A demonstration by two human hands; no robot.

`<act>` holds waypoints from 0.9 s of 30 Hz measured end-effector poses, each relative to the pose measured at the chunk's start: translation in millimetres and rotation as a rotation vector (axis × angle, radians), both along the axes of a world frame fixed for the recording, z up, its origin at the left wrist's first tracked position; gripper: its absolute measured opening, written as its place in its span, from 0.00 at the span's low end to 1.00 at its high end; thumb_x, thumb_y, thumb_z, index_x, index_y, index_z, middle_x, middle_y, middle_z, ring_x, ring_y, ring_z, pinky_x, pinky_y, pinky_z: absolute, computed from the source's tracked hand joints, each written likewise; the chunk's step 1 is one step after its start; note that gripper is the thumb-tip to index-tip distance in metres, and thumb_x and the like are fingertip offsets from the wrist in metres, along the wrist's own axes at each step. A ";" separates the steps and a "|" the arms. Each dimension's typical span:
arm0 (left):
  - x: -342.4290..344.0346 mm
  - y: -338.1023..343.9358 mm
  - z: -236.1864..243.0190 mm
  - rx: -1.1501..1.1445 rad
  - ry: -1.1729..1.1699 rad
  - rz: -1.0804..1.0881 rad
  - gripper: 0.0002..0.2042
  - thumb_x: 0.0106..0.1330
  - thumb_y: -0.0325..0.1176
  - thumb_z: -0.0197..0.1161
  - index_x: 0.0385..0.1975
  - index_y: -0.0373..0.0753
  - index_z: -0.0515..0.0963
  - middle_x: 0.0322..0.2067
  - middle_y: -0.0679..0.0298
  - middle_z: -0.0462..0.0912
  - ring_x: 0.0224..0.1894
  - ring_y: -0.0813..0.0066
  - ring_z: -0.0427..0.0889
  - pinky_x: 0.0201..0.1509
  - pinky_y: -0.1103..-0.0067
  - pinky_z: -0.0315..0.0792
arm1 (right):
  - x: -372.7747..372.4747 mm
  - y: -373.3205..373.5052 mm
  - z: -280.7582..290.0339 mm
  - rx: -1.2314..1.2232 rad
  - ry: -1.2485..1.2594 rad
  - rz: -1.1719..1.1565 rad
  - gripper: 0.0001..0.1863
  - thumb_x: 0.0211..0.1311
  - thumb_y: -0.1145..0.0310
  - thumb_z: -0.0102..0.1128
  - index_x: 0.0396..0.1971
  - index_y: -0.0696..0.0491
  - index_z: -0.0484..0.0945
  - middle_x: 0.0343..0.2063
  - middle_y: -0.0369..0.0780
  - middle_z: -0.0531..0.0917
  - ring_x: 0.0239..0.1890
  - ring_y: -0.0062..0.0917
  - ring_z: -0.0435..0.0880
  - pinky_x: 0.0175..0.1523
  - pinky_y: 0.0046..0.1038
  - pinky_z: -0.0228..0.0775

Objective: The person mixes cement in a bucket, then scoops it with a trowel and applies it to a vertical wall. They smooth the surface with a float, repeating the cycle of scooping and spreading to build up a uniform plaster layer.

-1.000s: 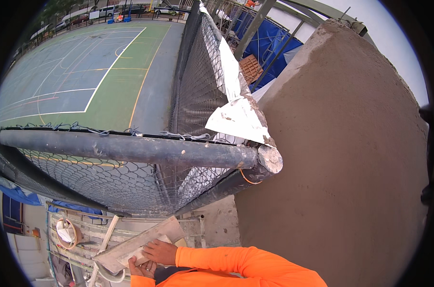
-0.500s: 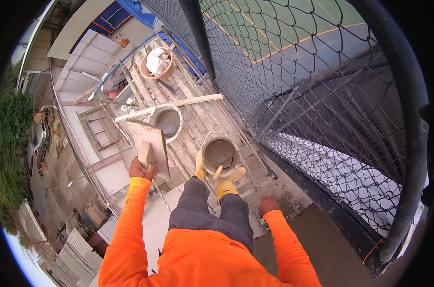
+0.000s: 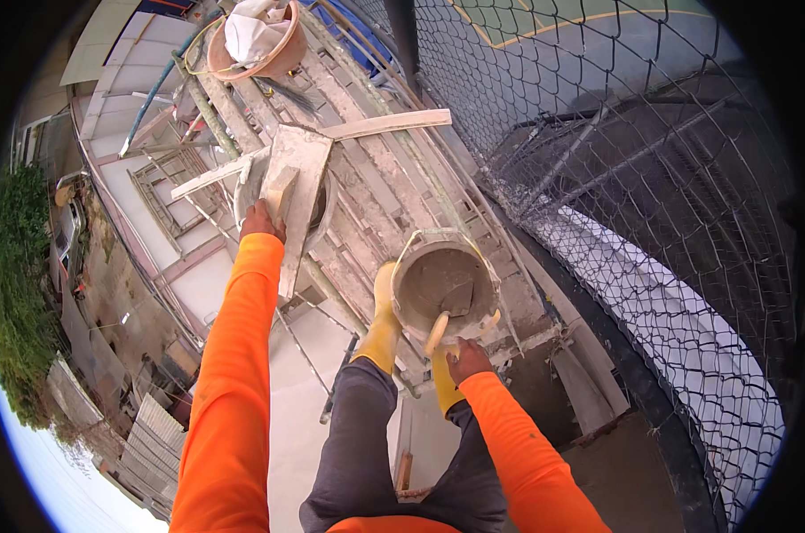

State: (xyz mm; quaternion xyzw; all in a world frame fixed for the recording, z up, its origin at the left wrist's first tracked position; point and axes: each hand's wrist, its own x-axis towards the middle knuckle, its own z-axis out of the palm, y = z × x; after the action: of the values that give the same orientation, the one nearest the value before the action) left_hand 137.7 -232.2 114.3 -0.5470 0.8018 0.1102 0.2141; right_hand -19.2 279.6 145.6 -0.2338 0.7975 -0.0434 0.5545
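Observation:
My left hand [image 3: 262, 220] is closed round the block handle of a plastering float [image 3: 306, 160], a flat, mortar-stained rectangular board. That board partly covers a bucket [image 3: 241, 197] behind it. At my boots stands a second bucket [image 3: 400, 282] with grey wet mortar [image 3: 424, 275] inside. A trowel [image 3: 436, 333] rests in it, its blade in the mortar and its light wooden handle leaning over the near rim. My right hand [image 3: 469, 360] is just right of that handle, apart from it, its fingers loosely parted and nothing visible in them.
I stand in yellow boots [image 3: 382, 324] on a scaffold of rough planks [image 3: 367, 204]. A loose wooden batten [image 3: 393, 123] lies across it. Further off is an orange-brown basin [image 3: 282, 55] holding a white sack. Chain-link fence [image 3: 598, 151] borders the right; the left side drops to ground below.
I have bent lower, so the buckets look larger. My right hand has come up and inward to the trowel handle. The float has shifted over the far bucket, still in my left hand.

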 end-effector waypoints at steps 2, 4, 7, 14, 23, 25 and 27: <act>-1.8 -1.1 -21.5 -0.017 -0.011 -0.020 0.26 0.62 0.38 0.72 0.57 0.41 0.68 0.55 0.47 0.77 0.52 0.41 0.83 0.56 0.54 0.79 | 18.6 -11.4 -19.9 0.053 0.025 0.002 0.33 0.67 0.51 0.64 0.63 0.59 0.74 0.55 0.54 0.80 0.62 0.50 0.77 0.67 0.45 0.71; -5.3 -0.7 -31.5 -0.024 -0.052 -0.048 0.28 0.62 0.38 0.73 0.59 0.41 0.67 0.55 0.47 0.76 0.50 0.40 0.83 0.55 0.54 0.79 | 29.7 -22.0 -37.6 0.127 0.014 0.026 0.34 0.66 0.49 0.64 0.62 0.59 0.75 0.54 0.52 0.80 0.62 0.49 0.77 0.66 0.44 0.72; -12.4 12.4 -22.7 -0.083 -0.004 0.004 0.34 0.61 0.35 0.73 0.67 0.42 0.65 0.57 0.48 0.75 0.53 0.41 0.82 0.56 0.55 0.79 | 36.8 -35.4 -61.4 0.246 -0.020 0.045 0.35 0.63 0.46 0.67 0.60 0.59 0.76 0.53 0.51 0.80 0.62 0.48 0.78 0.65 0.43 0.74; -37.5 208.2 -26.1 0.543 0.251 -0.098 0.40 0.62 0.38 0.73 0.72 0.34 0.61 0.64 0.44 0.70 0.66 0.40 0.72 0.69 0.60 0.72 | 5.2 -56.1 -108.1 0.458 -0.193 -0.388 0.46 0.52 0.52 0.73 0.67 0.59 0.64 0.61 0.54 0.80 0.61 0.45 0.84 0.66 0.38 0.75; -52.0 324.3 -86.4 0.865 0.633 0.541 0.27 0.61 0.37 0.72 0.62 0.40 0.78 0.52 0.50 0.87 0.57 0.53 0.85 0.63 0.67 0.77 | -44.4 2.5 -29.4 0.180 0.375 0.500 0.28 0.71 0.65 0.52 0.70 0.48 0.65 0.44 0.47 0.79 0.42 0.44 0.88 0.42 0.44 0.83; -68.7 341.4 -61.5 0.807 0.426 0.467 0.20 0.60 0.32 0.70 0.54 0.40 0.81 0.49 0.49 0.87 0.53 0.50 0.86 0.58 0.67 0.79 | -78.6 5.7 -33.5 0.134 0.494 0.516 0.28 0.71 0.66 0.51 0.70 0.46 0.65 0.43 0.46 0.79 0.40 0.44 0.87 0.39 0.44 0.83; -83.2 350.7 -33.8 0.680 0.386 0.326 0.18 0.59 0.31 0.70 0.49 0.38 0.82 0.46 0.49 0.86 0.50 0.49 0.87 0.56 0.68 0.79 | -100.8 9.1 -33.5 0.158 0.420 0.550 0.27 0.72 0.66 0.50 0.70 0.47 0.65 0.45 0.47 0.80 0.43 0.45 0.88 0.41 0.45 0.83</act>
State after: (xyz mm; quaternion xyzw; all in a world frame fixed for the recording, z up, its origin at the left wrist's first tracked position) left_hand 54.5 118.5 80.5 -0.5340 0.6481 0.5015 0.2081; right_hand -119.9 288.8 112.1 -0.3999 0.8021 0.2186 0.3858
